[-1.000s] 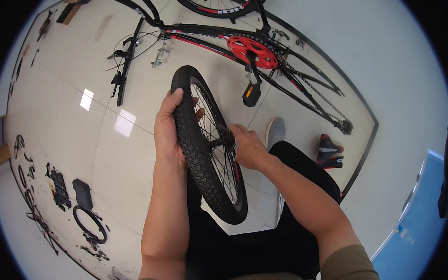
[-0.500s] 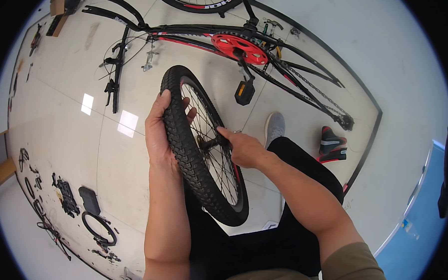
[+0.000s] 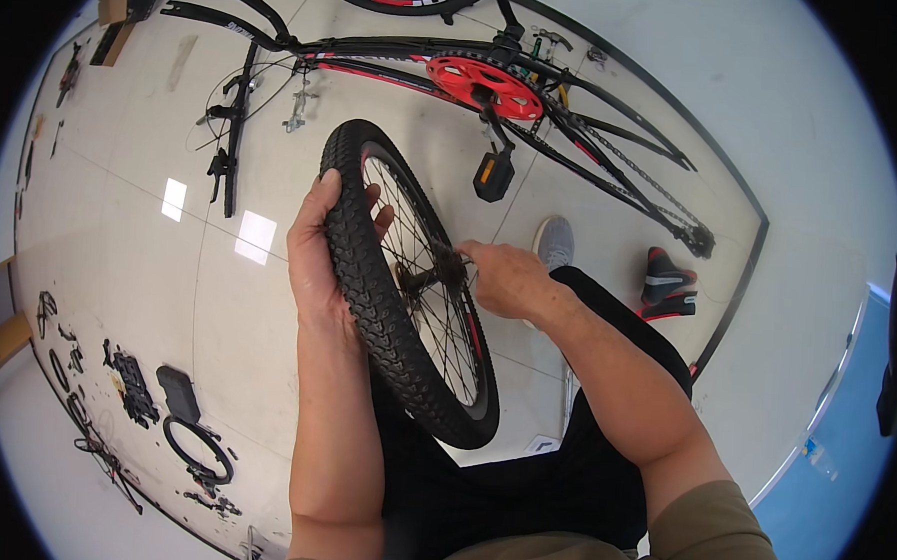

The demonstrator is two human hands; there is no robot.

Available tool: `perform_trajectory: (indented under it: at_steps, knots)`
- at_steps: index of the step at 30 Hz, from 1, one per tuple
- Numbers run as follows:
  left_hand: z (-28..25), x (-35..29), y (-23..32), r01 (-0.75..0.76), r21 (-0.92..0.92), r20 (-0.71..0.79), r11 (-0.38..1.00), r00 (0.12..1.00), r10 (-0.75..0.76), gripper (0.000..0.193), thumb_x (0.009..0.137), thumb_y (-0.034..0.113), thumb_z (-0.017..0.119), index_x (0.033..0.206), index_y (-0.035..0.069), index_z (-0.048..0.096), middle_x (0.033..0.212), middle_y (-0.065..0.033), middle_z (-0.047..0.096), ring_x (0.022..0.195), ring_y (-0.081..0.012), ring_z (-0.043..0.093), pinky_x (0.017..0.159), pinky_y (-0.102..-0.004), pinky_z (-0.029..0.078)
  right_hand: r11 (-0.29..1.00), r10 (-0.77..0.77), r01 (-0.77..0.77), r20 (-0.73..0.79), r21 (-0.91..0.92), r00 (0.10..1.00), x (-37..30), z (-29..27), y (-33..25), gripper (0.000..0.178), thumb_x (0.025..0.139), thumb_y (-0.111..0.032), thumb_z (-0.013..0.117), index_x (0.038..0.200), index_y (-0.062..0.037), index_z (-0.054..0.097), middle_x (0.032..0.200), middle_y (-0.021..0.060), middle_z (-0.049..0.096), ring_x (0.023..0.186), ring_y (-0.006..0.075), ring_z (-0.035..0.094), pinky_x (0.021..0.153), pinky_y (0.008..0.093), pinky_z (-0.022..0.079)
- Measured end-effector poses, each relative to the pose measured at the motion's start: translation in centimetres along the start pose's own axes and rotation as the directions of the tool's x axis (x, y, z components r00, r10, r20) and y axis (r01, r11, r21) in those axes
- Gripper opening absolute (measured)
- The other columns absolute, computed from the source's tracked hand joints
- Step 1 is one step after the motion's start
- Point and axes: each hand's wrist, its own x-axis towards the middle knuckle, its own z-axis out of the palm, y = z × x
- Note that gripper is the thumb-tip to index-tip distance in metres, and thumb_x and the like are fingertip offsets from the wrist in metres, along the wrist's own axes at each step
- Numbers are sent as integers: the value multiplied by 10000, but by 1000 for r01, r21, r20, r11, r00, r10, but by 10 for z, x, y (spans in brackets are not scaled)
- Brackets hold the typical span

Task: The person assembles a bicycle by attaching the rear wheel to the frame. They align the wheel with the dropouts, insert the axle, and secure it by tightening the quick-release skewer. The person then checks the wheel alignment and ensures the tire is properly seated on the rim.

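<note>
Left hand [image 3: 314, 264] grips the wheel's [image 3: 366, 286] left edge as right hand [image 3: 516, 282], now curled tighter, keeps work at the hub [image 3: 425, 280], its hold unclear.

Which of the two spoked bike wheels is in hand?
The lower wheel, gripped at its tire by the left hand, with the right hand near its hub. The upper wheel, beyond the bike frame, is away from both hands.

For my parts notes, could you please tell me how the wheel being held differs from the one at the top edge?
The held wheel is in the left hand; no hand shows on the far wheel. The picture's edge cuts off the far wheel, but not the held wheel. The held wheel turns its knobbly tread toward the camera; the far wheel shows mainly its side. Both have black tyres and red markings.
</note>
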Motion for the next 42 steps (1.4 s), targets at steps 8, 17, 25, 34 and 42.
perform_trajectory:
  at_steps: [8,17,25,34,42]
  knots:
    - [-14,6,3,76,140,-12,987,997,-75,382,977,407,617,1026,35,692,819,-119,716,694,-211,698,570,-320,575,976,-82,126,237,-176,968,-13,7,-11,472,821,-37,593,1292,-52,618,1064,186,736,1010,372,709,842,478,552]
    - [-26,12,2,149,115,-22,982,989,-148,526,986,496,571,1018,-18,682,789,-141,696,617,-241,672,515,-322,547,984,-7,46,219,-174,976,-23,-22,-2,480,817,13,530,1266,-82,672,1100,198,719,1065,377,682,916,479,531]
    - [-2,-15,-14,22,161,120,987,992,-42,400,992,333,603,1143,-36,635,1006,-167,675,644,-199,625,497,-313,501,999,33,-33,-2,-32,999,-14,-34,21,525,818,24,476,1322,-17,615,1207,255,679,1121,403,654,971,489,505]
    - [7,-42,-12,-173,147,234,974,963,136,437,1006,349,534,1222,-29,568,1062,-161,628,580,-198,564,455,-315,455,999,-43,44,-23,20,999,-16,-26,7,589,851,-16,489,1440,-26,485,1153,279,683,1098,430,655,960,503,507]
    - [0,-54,7,41,326,119,944,989,-84,542,1025,489,495,1178,-25,575,1013,-165,653,643,-210,654,481,-309,515,998,-58,56,78,20,995,-8,-9,-6,692,895,-87,518,1554,-46,312,1188,256,674,1116,404,652,954,496,507]
